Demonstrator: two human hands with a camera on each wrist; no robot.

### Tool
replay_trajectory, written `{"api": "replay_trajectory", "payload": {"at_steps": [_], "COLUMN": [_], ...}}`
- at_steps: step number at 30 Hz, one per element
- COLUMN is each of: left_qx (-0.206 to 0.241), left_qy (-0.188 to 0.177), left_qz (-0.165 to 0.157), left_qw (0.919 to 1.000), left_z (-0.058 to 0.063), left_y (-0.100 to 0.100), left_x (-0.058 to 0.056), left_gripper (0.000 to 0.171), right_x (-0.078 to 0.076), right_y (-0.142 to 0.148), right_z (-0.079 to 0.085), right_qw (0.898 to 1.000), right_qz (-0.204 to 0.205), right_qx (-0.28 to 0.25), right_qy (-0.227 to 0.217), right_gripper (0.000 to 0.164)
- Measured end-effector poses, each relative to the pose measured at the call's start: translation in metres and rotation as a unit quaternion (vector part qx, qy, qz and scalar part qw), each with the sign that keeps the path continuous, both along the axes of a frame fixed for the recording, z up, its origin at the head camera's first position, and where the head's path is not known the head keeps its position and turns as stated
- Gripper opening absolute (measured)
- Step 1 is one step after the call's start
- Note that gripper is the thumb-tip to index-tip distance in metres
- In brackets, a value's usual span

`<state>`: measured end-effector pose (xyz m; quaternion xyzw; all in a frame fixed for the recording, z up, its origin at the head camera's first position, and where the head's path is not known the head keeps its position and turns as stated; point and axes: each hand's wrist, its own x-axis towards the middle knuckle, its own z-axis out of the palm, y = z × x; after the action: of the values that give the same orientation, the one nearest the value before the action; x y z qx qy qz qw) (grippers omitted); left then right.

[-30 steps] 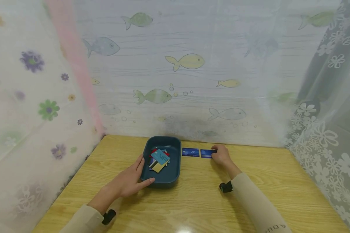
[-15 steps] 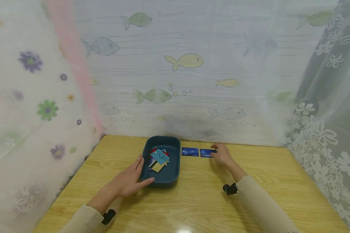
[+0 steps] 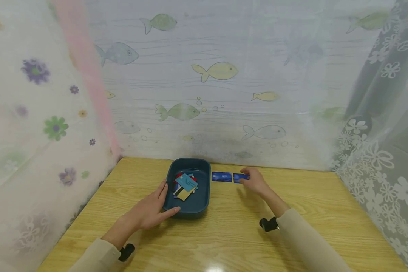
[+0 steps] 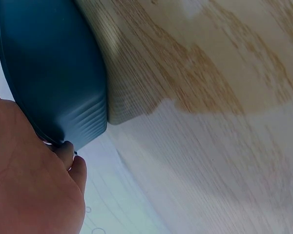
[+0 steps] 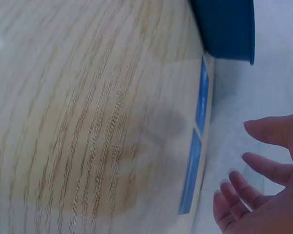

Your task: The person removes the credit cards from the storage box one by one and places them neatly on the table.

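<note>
A dark teal rectangular tray point(image 3: 201, 206) stands on the table, with a loose pile of plastic cards point(image 3: 186, 183) inside; a light blue card marked VIP lies on top. My left hand point(image 3: 146, 212) holds the tray at its near left corner, thumb over the near rim and fingers along the outer left wall. Right of the tray, two blue cards lie flat in a row: a VIP card point(image 3: 221, 176) and a second blue card point(image 3: 237, 177). Above that second card hovers my right hand point(image 5: 263, 187), its fingers spread and apart from the cards in the right wrist view.
The wood-grain table point(image 3: 231, 234) meets a fish-printed curtain point(image 3: 217, 132) just behind the cards and tray. Flower-patterned sheets hang at the left and right sides. Each wrist carries a small black camera point(image 3: 268, 224).
My right hand has shifted slightly left over the second blue card, covering more of it from the head view. My left hand and the tray stay put.
</note>
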<state>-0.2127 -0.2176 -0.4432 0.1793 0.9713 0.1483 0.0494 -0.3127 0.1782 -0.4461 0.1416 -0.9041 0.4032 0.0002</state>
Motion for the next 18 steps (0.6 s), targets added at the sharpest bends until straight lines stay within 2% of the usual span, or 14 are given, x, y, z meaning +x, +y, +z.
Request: {"api": "replay_trajectory", "payload": {"at_steps": [4, 6, 10, 18], "left_qx": [0.000, 0.000, 0.000, 0.004], "left_qy": [-0.001, -0.001, -0.001, 0.001], "left_qz": [0.002, 0.001, 0.001, -0.001], "left_qw": [1.0000, 1.0000, 1.0000, 1.0000], "left_z": [0.001, 0.001, 0.001, 0.000], "left_y": [0.001, 0.001, 0.001, 0.000], "left_x": [0.000, 0.000, 0.001, 0.001], "left_gripper": [0.113, 0.113, 0.113, 0.112], "right_x": [0.005, 0.011, 0.014, 0.024], "right_y": [-0.004, -0.010, -0.016, -0.031], "right_z": [0.005, 0.011, 0.011, 0.018], "right_qw": [1.000, 1.000, 0.999, 0.998], "right_qz": [0.016, 0.010, 0.009, 0.027], "right_qx": [-0.003, -0.006, -0.015, -0.028], "right_qy": [-0.002, -0.025, -0.044, -0.055], "right_gripper": [0.045, 0.046, 0.047, 0.046]}}
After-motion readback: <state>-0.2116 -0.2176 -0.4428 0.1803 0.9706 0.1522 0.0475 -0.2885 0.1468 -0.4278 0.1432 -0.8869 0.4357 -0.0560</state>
